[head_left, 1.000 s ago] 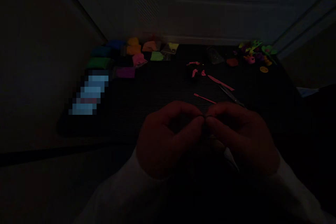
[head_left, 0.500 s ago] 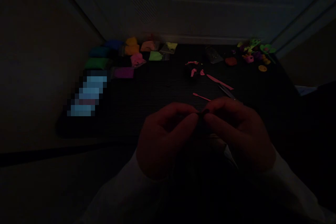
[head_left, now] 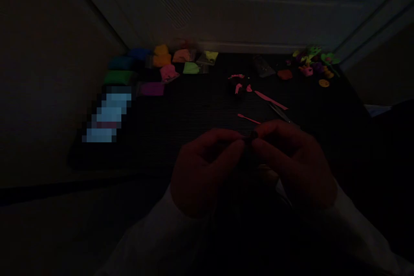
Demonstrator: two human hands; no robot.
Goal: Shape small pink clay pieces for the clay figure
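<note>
L hand (head_left: 205, 172) & R hand (head_left: 294, 166) pinch opp. ends of small dark piece (head_left: 254, 135), nearside of pink stick (head_left: 249, 118); light, even pressure prob. best.

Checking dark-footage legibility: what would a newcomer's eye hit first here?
Probably the bright pixelated patch at the left of the dark tabletop. Then the colorful packets along its back left. Lower middle, the right hand pinches a small dark piece, the left hand close beside it.
</note>
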